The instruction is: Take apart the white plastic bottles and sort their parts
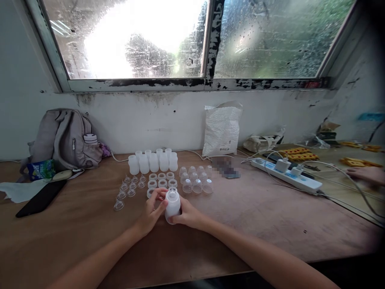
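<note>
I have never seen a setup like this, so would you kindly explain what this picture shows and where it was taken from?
There is no robot: a head-worn camera looks forward and down at the wearer's two bare hands. The left hand and right hand hold a whitish bottle together. Beyond, on the brown table, are frosted bottles, pale rings, small clear pieces and clear cups. A backpack sits at left; a power strip lies at right, with another person's hand near the edge of view.
</note>
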The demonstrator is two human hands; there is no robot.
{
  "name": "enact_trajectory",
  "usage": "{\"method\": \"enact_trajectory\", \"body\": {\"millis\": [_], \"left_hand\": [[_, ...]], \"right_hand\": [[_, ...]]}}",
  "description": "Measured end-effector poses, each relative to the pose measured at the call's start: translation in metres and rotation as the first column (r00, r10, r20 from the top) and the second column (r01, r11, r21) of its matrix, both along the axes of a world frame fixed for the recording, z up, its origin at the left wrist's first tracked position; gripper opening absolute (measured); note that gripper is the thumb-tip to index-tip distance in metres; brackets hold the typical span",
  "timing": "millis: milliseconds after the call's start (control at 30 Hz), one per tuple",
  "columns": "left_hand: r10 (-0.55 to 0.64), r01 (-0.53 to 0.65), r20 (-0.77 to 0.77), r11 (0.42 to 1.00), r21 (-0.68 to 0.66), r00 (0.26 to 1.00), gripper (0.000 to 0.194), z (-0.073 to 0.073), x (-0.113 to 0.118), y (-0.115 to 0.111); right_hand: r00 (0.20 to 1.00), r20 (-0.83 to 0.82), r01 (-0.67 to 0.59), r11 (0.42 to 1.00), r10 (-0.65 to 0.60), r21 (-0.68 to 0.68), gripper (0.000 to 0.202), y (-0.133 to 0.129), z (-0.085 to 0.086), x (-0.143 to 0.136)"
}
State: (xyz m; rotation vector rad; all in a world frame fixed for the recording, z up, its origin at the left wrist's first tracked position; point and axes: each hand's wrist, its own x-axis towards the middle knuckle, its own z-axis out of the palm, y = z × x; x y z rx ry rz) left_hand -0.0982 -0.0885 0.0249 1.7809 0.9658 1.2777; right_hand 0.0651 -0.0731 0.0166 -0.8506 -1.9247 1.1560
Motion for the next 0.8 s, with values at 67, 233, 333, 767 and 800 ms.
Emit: {"method": "enact_trajectory", "body": {"millis": [67,233,333,767,800], "left_hand": [[-0.008,0.008,-0.031,1.0,0.013,0.999,0.033,0.0,0.0,0.0],[-0.046,0.047,-0.054,0.998,0.031,0.998,0.03,0.003,0.0,0.0],[-0.062,0.062,-0.032,0.998,0.007,0.998,0.033,0.003,0.001,-0.003],[-0.143,0.14,0.172,0.99,0.03,0.975,0.028,0.014,0.018,-0.028],[-0.164,0.161,0.162,0.987,0.028,0.973,0.026,0.015,0.018,-0.028]], "right_hand": [[1.0,0.014,-0.004,0.999,0.004,0.034,0.058,-0.001,-0.001,0.0],[1.0,0.019,-0.005,0.998,0.003,0.069,0.057,-0.002,0.0,-0.001],[0.999,0.041,0.002,0.995,-0.006,0.103,0.056,-0.003,-0.001,-0.001],[0.966,0.225,0.001,0.871,-0.128,0.492,0.047,-0.01,-0.002,-0.003],[0.98,0.193,-0.036,0.896,-0.055,0.442,0.045,-0.012,-0.001,-0.004]]}}
